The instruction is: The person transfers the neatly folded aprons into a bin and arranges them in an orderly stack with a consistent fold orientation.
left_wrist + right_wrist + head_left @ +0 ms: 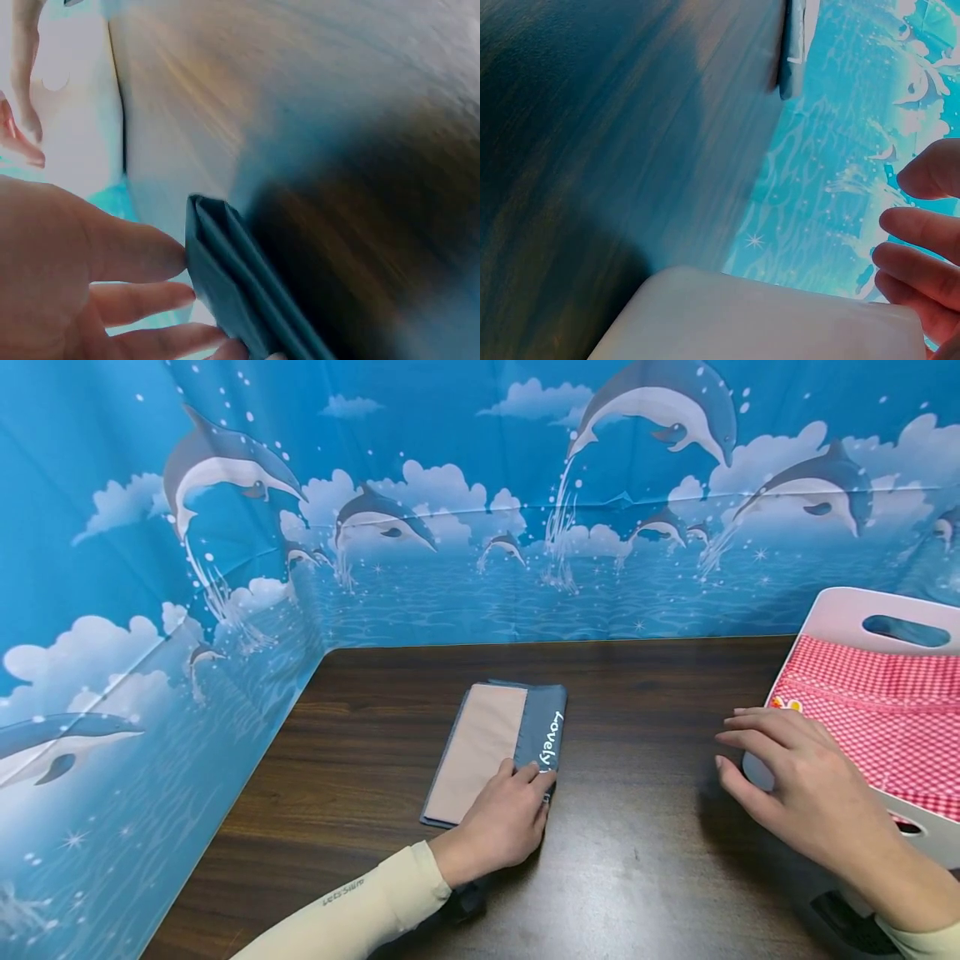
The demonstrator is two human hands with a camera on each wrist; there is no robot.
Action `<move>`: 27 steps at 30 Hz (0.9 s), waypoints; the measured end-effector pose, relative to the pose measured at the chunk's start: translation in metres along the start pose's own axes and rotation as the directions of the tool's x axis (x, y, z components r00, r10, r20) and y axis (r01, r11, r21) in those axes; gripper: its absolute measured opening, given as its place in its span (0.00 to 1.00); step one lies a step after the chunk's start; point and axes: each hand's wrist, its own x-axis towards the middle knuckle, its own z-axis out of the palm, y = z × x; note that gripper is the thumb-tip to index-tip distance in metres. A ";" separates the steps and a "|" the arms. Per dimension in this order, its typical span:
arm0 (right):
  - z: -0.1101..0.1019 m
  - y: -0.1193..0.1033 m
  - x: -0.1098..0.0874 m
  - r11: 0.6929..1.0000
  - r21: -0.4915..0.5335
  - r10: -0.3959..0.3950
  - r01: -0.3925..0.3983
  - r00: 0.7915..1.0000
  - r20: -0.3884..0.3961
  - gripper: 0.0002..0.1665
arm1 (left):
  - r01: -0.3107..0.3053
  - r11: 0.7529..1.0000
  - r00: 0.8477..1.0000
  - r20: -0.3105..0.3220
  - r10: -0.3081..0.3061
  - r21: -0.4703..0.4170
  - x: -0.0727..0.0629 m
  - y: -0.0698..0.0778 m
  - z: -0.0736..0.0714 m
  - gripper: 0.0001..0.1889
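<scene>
A flat folded fabric piece point(480, 739), blue-grey with a beige panel and white "Lovely" lettering, lies on the table near the middle of the head view. My left hand point(502, 818) rests on its near right corner, fingers stretched over the lettered strip. In the left wrist view, the thumb and fingertips touch the edge of the layered blue-grey fabric point(236, 277). My right hand point(813, 785) is over the left side of a white bin point(840, 610), fingers apart and slightly bent, with nothing in them. In the right wrist view, the fingers point(922, 229) show beyond the bin's pale wall.
Red-and-white checked cloth point(885, 710) covers the inside of the bin, whose ends have oval handle holes. The dark wood table point(360, 760) ends at a blue dolphin-print curtain point(450, 527) at the back and left. A black object point(851, 922) shows beneath my right wrist.
</scene>
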 end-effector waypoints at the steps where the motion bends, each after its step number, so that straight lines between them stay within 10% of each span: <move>1: -0.001 -0.001 0.001 1.000 0.004 -0.003 0.003 1.000 -0.003 0.21 | 0.000 1.000 1.000 0.016 0.000 -0.017 0.001 0.001 -0.002 0.18; 9: 0.006 -0.032 0.016 0.996 0.034 -0.077 0.078 0.997 -0.026 0.28 | 0.133 0.966 0.991 0.051 -0.124 -0.221 0.001 -0.022 -0.016 0.18; 27: 0.065 -0.102 0.049 0.984 0.168 -0.113 0.061 0.940 0.321 0.27 | 0.349 0.893 0.932 0.008 -0.362 -0.284 -0.015 -0.072 -0.016 0.20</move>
